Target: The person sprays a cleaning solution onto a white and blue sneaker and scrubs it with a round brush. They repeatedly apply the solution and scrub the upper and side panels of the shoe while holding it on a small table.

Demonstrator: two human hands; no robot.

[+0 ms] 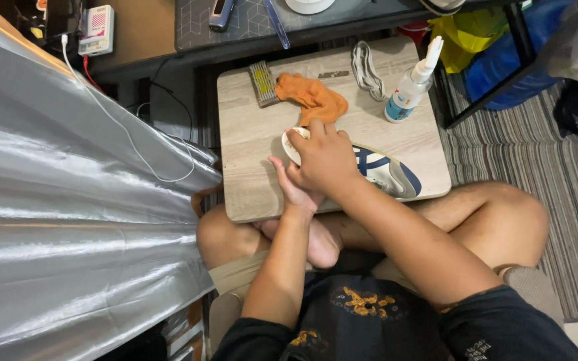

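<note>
A white sneaker [386, 172] is steadied on the bench [249, 140]: the right hand [326, 160] grip is closed over its toe, the left hand [296, 190] braced beneath, its grip hidden.

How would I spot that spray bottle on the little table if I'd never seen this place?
Start at the small wooden lap table across the seated person's legs. Look to its far right corner, beyond the white and navy sneaker under the right hand. The spray bottle is there: clear plastic with a white nozzle, unlike the soft orange cloth and loose shoelaces nearby.
</note>
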